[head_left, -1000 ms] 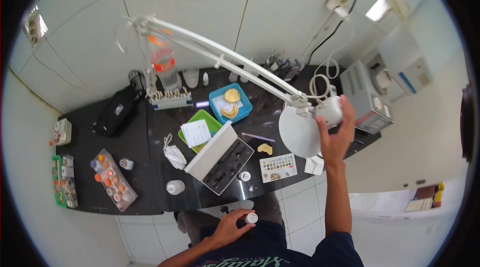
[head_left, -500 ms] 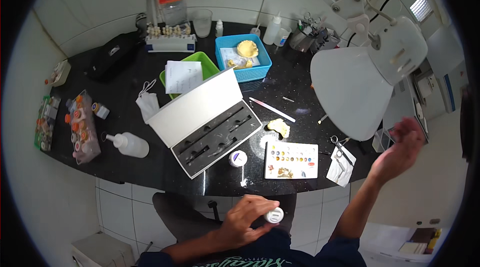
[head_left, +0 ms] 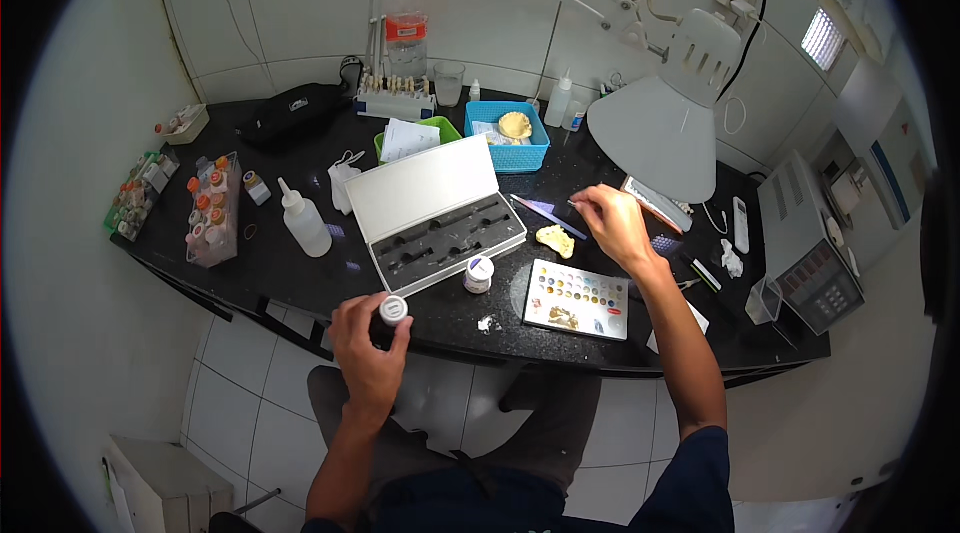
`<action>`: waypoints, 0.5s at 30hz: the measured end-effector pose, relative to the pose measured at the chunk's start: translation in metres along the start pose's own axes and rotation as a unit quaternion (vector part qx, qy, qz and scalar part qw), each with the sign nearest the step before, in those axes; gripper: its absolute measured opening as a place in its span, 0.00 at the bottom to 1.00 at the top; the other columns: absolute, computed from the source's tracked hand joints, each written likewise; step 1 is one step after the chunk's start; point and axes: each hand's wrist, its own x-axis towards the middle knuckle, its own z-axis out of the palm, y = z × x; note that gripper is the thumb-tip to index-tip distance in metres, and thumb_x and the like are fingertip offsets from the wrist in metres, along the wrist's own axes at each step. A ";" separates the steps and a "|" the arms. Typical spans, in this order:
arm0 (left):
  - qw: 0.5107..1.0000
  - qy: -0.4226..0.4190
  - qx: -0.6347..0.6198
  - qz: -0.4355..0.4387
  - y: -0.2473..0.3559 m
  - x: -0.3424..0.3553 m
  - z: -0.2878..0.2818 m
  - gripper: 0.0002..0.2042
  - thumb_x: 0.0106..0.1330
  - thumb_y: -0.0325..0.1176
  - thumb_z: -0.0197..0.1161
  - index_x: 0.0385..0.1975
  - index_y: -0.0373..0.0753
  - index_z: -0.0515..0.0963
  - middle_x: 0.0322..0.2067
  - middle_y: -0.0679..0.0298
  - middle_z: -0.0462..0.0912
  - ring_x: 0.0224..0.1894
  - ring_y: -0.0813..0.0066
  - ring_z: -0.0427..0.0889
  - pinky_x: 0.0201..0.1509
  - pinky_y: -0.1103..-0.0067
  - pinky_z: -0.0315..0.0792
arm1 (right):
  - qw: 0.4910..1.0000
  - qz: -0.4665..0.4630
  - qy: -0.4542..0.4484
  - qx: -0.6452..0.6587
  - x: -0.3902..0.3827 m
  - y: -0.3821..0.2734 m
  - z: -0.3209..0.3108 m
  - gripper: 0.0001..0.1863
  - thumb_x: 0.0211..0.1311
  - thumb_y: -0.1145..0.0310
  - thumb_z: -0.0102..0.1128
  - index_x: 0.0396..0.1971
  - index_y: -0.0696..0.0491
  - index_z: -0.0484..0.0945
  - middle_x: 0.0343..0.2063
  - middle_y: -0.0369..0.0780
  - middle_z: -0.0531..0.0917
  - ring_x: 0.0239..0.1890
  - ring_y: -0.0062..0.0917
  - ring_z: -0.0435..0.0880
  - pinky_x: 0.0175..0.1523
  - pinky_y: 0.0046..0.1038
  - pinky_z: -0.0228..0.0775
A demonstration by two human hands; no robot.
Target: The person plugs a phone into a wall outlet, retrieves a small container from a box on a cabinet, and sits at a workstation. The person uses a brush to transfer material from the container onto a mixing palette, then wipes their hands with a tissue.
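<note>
Near the table's front edge, my left hand (head_left: pixel 366 358) grips a small round jar with a white lid (head_left: pixel 394 310) between thumb and fingers. My right hand (head_left: pixel 614 225) reaches over the table, its fingertips closed at a small metal piece (head_left: pixel 572 202) too tiny to make out well. Beside that hand lie a pale yellow dental cast (head_left: pixel 555 242) and a slim pinkish-white stick (head_left: pixel 545 216). My right forearm passes over the right side of a white palette box (head_left: pixel 577 323) with coloured dots. A second white-lidded jar (head_left: pixel 479 275) stands by the open grey case (head_left: pixel 450 253) with dark foam.
At the left are a squeeze bottle (head_left: pixel 306 225) and a clear bin of orange-capped bottles (head_left: pixel 212 233). A blue basket (head_left: pixel 515 159) holding a cast stands at the back. A large lamp (head_left: pixel 655 138) overhangs the right side, near a grey machine (head_left: pixel 808 248).
My left hand has carried its jar from above my lap leftward to the table edge. From the far right, my right hand has come in to the small metal piece. The view has shifted.
</note>
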 end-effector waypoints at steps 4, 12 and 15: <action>0.996 0.052 0.059 -0.037 -0.025 -0.002 -0.004 0.22 0.49 0.27 0.73 0.46 0.40 0.74 0.42 0.61 0.77 0.48 0.59 0.74 0.60 0.62 0.60 | 0.993 0.026 0.051 0.106 0.059 -0.026 0.030 0.10 0.63 0.72 0.60 0.42 0.58 0.81 0.29 0.40 0.80 0.29 0.24 0.81 0.38 0.26 0.75; 0.991 0.049 0.103 -0.075 -0.032 -0.005 0.004 0.23 0.47 0.32 0.73 0.46 0.41 0.77 0.39 0.63 0.78 0.46 0.63 0.76 0.68 0.54 0.50 | 0.993 -0.066 0.101 -0.002 0.237 -0.014 0.097 0.21 0.55 0.62 0.66 0.46 0.58 0.78 0.44 0.48 0.81 0.49 0.44 0.79 0.50 0.41 0.74; 0.992 0.031 0.089 -0.082 -0.037 -0.007 0.005 0.22 0.49 0.33 0.71 0.46 0.40 0.76 0.39 0.60 0.76 0.47 0.61 0.75 0.70 0.54 0.48 | 0.992 -0.061 0.070 -0.080 0.286 0.001 0.134 0.29 0.51 0.53 0.70 0.48 0.59 0.77 0.46 0.49 0.80 0.51 0.44 0.78 0.53 0.43 0.73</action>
